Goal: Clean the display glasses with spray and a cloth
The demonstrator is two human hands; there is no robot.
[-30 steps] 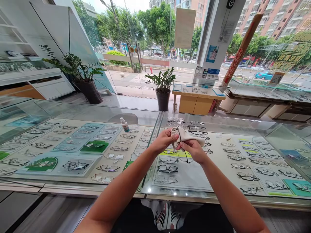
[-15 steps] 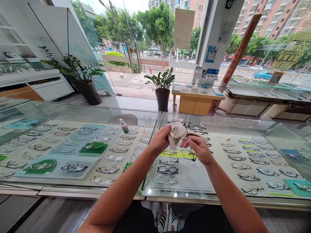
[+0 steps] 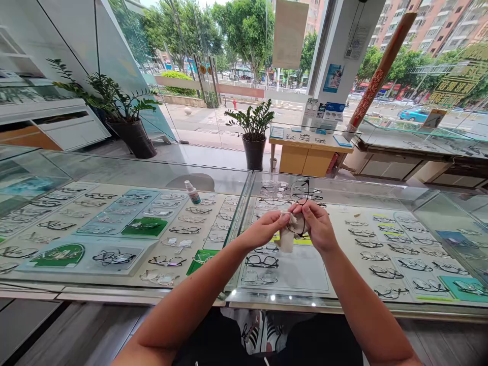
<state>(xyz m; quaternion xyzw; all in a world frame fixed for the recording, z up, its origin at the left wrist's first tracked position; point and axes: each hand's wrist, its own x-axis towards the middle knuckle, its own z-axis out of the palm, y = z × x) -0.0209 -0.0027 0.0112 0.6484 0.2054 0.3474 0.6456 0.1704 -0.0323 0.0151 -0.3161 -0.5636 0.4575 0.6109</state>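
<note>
Above a counter (image 3: 324,311), the right hand (image 3: 317,223) grips glasses (image 3: 307,189) on end as the left hand (image 3: 269,229) pinches a cloth (image 3: 286,241) at their lower part; 1 lens (image 3: 298,191) shows clear of it. Wiping appears under way, unfinished; how clean the lenses are cannot be told. A spray bottle (image 3: 193,194) stands nearby.

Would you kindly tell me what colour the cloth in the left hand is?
The cloth is pale beige; it shows best in the head view.
</note>
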